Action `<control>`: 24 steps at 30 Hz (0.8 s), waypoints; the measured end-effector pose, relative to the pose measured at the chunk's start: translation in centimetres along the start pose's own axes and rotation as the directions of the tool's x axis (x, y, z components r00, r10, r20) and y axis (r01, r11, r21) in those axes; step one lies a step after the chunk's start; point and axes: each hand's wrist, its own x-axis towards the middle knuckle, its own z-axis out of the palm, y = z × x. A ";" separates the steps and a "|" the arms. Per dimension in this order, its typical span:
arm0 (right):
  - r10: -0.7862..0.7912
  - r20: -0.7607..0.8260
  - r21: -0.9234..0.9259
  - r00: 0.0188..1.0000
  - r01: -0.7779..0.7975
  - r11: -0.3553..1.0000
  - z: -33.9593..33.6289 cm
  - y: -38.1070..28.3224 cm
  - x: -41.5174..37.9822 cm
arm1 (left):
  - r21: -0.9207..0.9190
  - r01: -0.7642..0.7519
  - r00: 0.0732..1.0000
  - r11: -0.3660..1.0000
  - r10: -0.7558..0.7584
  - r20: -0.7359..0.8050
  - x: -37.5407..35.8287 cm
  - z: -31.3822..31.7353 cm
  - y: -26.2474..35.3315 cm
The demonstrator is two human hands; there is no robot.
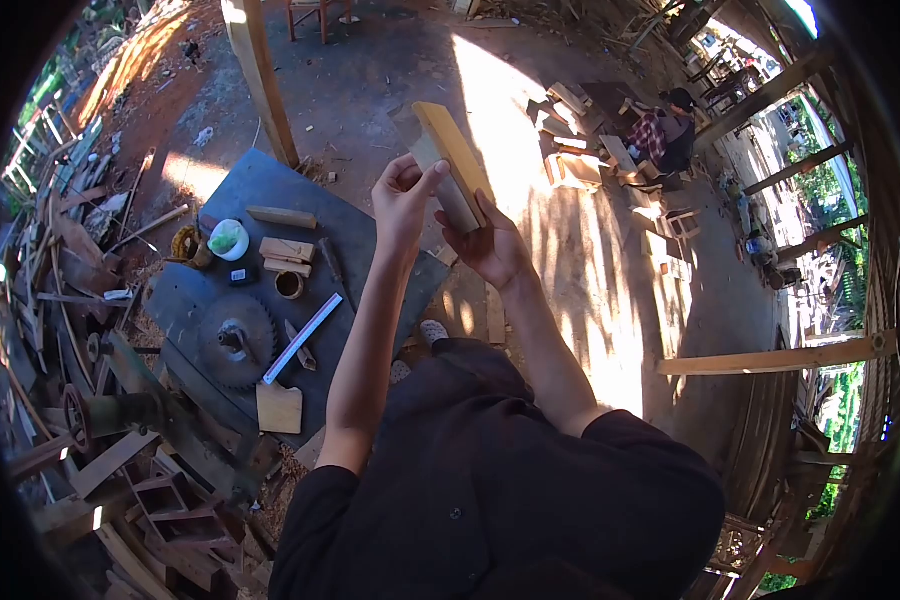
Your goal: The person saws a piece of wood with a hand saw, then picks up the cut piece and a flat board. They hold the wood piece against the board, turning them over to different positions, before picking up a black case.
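Up in front of me, both hands hold a wooden block (452,150), tilted, with a yellow-brown face to the right and a greyish face to the left. My left hand (402,200) is closed, its thumb pressed on the greyish side. Around the lower end of the block, the fingers and thumb of my right hand (492,246) are wrapped. Below and left lies a dark tabletop (355,240) with a circular saw blade (237,340), a ruler (303,338), a chisel-like tool (330,260), and small wood pieces (286,250).
A white container (228,239) and a brown ring-shaped roll (289,285) stand on the tabletop. A wooden post (260,85) rises behind it. Scrap wood (80,240) is heaped at left. Another person (670,135) sits at the right among wood pieces (576,165).
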 end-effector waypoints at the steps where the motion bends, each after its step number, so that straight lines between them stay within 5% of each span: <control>1: -0.007 -0.020 -0.009 1.000 0.007 1.000 0.3 0.0 -0.1 | 0.004 -0.003 1.000 1.000 0.003 0.002 0.0 0.0 0.1; 24: -0.039 -0.058 0.038 0.998 0.042 0.998 0.2 0.1 0.0 | 0.005 0.059 0.998 0.998 -0.059 -0.032 0.1 0.6 -0.8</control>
